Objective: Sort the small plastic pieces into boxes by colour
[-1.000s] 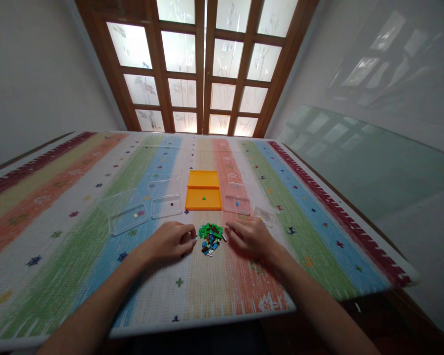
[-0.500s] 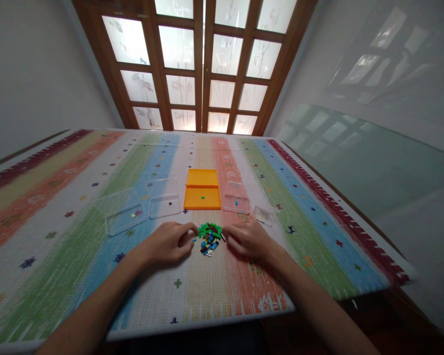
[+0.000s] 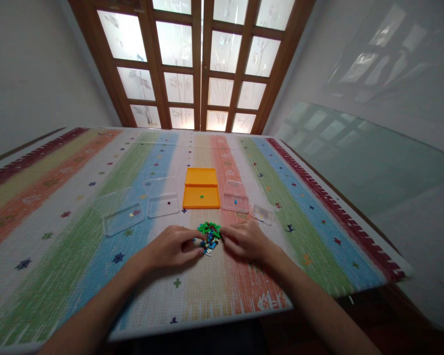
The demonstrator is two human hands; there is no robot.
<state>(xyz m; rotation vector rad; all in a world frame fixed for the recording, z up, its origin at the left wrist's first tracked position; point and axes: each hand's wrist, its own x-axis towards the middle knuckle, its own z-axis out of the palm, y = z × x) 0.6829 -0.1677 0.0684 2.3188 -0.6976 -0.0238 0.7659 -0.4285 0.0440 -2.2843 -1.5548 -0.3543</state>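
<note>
While the striped cloth (image 3: pixel 203 296) over the tabletop (image 3: pixel 187 323) carries everything, the left hand (image 3: pixel 172 247) has thumb and forefinger parted; right hand (image 3: pixel 248 240) curled, any grip indeterminate. Orange case (image 3: pixel 202 185): open, beyond both hands. Clear trays (image 3: pixel 163 215) flank it. Brick pile (image 3: pixel 209 228): between the hands, at their fingertips. Judgement: thin the heap sideways, pinch bricks singly by their edges. Lone green brick (image 3: pixel 202 196) inside the case. Brands, labels, writing: none legible.
</note>
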